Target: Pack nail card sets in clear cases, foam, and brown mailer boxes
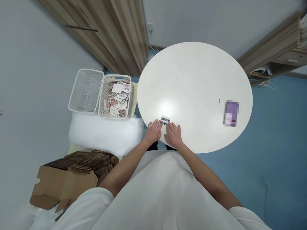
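Note:
A small clear card of dark press-on nails (pixel 165 120) lies on the round white table (pixel 194 92) near its front edge. My left hand (pixel 153 130) rests flat beside the card's left end, fingertips touching it, fingers spread. My right hand (pixel 173 134) lies flat just right of the card, fingers stretched out and touching its lower right edge. Neither hand grips anything.
A blurred purple object (pixel 231 113) lies on the table's right side. Left of the table stand an empty white basket (pixel 85 91) and a basket full of nail cards (pixel 117 97) on a white cushion (pixel 105 134). A cardboard box of brown packaging (pixel 72 174) sits lower left.

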Demonstrator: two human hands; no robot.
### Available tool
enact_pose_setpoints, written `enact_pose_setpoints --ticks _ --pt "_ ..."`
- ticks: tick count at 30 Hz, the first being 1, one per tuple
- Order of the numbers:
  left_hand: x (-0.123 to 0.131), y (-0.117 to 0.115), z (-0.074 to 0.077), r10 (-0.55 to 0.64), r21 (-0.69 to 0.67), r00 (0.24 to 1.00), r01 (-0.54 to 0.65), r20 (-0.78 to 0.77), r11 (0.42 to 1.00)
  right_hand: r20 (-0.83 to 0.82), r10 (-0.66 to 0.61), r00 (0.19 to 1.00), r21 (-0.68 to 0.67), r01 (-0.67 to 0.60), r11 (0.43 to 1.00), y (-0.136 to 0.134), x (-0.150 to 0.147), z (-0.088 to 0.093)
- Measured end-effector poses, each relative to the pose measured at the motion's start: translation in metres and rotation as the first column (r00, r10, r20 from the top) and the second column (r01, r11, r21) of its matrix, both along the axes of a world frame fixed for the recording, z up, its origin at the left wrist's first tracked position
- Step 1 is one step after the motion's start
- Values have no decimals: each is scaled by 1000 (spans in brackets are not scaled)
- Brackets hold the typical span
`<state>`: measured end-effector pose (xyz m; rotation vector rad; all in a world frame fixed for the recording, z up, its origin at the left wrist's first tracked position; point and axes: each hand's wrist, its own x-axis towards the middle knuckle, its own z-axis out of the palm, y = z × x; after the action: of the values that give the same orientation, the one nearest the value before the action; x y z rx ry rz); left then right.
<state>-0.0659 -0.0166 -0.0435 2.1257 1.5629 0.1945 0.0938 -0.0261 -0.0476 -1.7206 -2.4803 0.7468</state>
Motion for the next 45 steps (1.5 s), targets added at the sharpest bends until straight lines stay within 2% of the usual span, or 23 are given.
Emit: enact_pose_setpoints --ticks 6,14,19,24,32,45 --pt "-25 11 -2 106 10 993 -106 -54 994 24 -19 1000 16 19 1000 24 -35 -4" --pt "-54 23 -7 138 16 990 -138 36 990 13 -8 1000 18 8 1000 45 -63 -3" --pt "-72 39 -4 188 -17 981 -187 44 982 16 -6 1000 20 6 1000 60 -83 -5" --pt "-86 55 -4 186 -3 981 -187 46 982 33 -24 999 32 23 999 74 -99 -6" --pt "-97 68 -10 130 59 987 -125 -93 990 75 -33 997 56 28 998 89 -111 -7" --pt "-95 60 -18 118 98 991 -111 -68 989 81 -58 995 58 53 997 82 -105 -3"
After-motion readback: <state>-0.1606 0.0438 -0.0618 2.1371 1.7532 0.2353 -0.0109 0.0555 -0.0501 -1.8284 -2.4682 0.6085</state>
